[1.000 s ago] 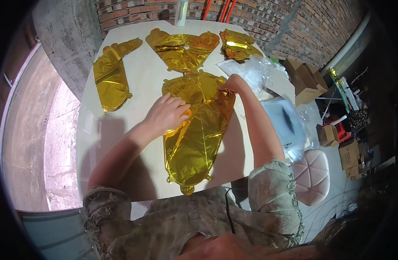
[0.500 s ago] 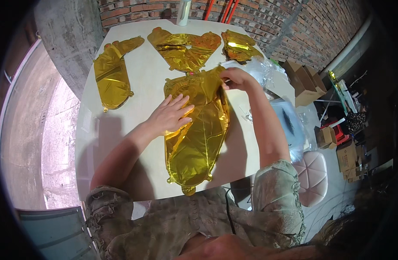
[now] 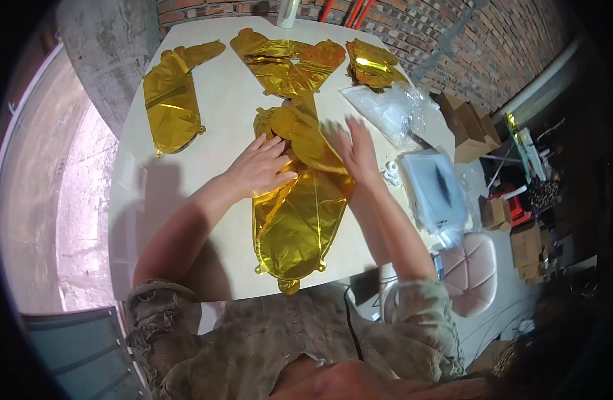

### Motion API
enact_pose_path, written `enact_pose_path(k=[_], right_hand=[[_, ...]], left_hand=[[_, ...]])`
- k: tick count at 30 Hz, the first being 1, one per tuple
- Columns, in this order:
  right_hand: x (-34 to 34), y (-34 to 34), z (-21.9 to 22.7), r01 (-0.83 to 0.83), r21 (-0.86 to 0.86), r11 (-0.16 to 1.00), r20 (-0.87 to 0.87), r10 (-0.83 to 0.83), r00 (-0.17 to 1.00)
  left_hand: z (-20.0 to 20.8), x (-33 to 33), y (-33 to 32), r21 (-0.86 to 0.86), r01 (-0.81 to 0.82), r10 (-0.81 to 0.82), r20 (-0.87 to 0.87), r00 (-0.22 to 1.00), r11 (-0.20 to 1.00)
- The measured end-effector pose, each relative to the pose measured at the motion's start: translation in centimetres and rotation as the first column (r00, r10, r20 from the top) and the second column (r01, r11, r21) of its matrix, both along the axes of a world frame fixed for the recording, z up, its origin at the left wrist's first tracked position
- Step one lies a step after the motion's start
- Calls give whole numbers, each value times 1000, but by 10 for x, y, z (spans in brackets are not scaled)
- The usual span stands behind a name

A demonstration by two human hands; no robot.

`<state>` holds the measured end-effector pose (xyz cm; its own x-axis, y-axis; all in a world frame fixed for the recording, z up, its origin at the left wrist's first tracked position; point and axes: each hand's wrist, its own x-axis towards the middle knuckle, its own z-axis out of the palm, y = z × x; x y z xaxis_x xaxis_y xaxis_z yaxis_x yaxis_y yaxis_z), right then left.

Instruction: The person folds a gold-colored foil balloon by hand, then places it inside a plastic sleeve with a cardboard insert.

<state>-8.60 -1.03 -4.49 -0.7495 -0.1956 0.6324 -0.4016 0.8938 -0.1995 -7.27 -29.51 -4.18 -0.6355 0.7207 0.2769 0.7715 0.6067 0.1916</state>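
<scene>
A flat gold foil balloon [image 3: 296,230] lies lengthwise in front of me, its rounded, tabbed end towards my body. Its far right part is folded inward over the middle. My left hand [image 3: 255,170] rests open on the balloon's left side, fingers spread, the fingertips by the folded foil. On the other side my right hand [image 3: 356,150] is open, fingers stretched out and a little blurred, its inner edge against the fold. Neither hand grips the foil.
Folded gold foil pieces lie at the left [image 3: 172,110], far middle [image 3: 290,63] and far right [image 3: 374,63] of the white table [image 3: 226,133]. Clear plastic bags [image 3: 434,190] and a small white coil [image 3: 390,173] are on the right. Beyond stand cardboard boxes [image 3: 463,127] and a padded stool [image 3: 470,273].
My right hand has let go of the balloon's far right edge and moved nearer, fingers now straight. That edge has come over inward as a fold. My left hand stays nearly in place.
</scene>
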Motion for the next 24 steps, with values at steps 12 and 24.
enact_pose_path(k=[12, 24], right_hand=[[57, -33, 27, 77, -192, 978, 283, -20, 959], [71, -93, 66, 212, -754, 622, 581, 479, 658]], left_hand=[[-8, -4, 3, -48, -28, 27, -25, 999, 998], [-9, -10, -2, -161, -5, 19, 83, 996, 987]])
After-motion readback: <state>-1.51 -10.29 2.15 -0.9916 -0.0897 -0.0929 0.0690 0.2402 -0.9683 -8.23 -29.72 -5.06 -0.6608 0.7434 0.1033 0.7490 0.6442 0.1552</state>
